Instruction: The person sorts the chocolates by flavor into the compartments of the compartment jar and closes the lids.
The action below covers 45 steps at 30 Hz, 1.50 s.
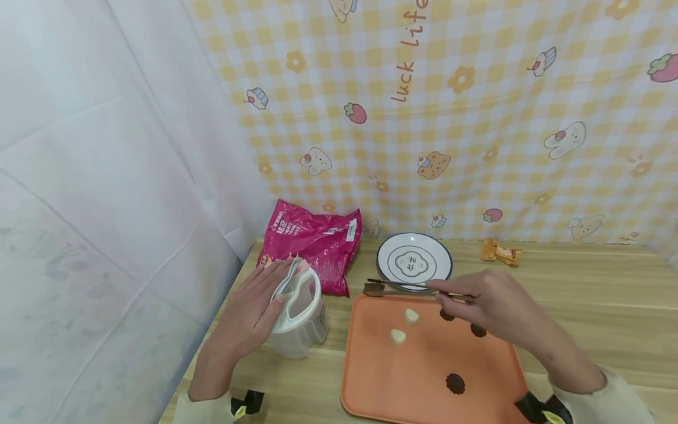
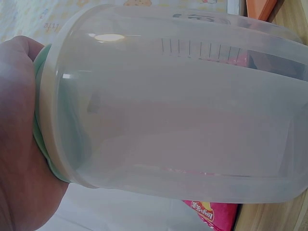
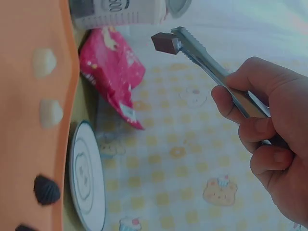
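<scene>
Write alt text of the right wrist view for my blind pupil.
A right hand holds metal tongs that grip a small brown block. Also shown are an orange tray bearing white pieces and dark ones, a white plate, a pink bag and a container.

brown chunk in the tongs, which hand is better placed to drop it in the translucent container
Right, probably: the right hand holds the tongs gripping the brown chunk, while the left hand rests on the translucent container.
</scene>
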### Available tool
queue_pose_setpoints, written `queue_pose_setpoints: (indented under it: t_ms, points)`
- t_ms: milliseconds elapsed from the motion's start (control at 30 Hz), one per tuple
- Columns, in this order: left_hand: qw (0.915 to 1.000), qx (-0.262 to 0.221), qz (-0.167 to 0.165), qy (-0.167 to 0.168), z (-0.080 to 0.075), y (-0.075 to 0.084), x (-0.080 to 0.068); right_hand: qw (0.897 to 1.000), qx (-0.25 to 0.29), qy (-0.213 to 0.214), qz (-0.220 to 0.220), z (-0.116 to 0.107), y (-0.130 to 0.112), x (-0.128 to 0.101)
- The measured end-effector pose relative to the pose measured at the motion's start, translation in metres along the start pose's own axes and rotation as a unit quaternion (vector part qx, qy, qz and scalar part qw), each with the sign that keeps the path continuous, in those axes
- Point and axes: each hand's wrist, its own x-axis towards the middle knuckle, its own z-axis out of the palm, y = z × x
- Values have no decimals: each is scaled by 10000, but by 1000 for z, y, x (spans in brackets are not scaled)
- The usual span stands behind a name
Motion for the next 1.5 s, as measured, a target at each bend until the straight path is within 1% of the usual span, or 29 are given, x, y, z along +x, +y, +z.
queue_pose_setpoints:
  t_ms: [100,200,333,567,767,900,1167,1500]
  points:
    - [10000,-20,24,16,0,0,0,9996,196,53,-174,7,-5,13]
    - [10000,-22,65,43,0,0,0,9985,299,222,-405,16,-10,23]
    - [9999,-32,100,81,1,0,0,9972,401,337,-529,27,-16,35]
    - [9999,-8,116,79,0,0,0,9943,783,273,-671,42,-28,53]
    - [9999,-44,114,36,0,-1,0,9940,949,123,-527,54,-33,60]
    - [9999,-14,116,51,0,-1,0,9950,914,29,-402,60,-35,61]
    - [9999,40,98,54,0,0,-1,9971,738,-211,-19,66,-37,60]
    - [9999,24,113,92,2,-1,-1,9966,805,-188,13,69,-38,61]
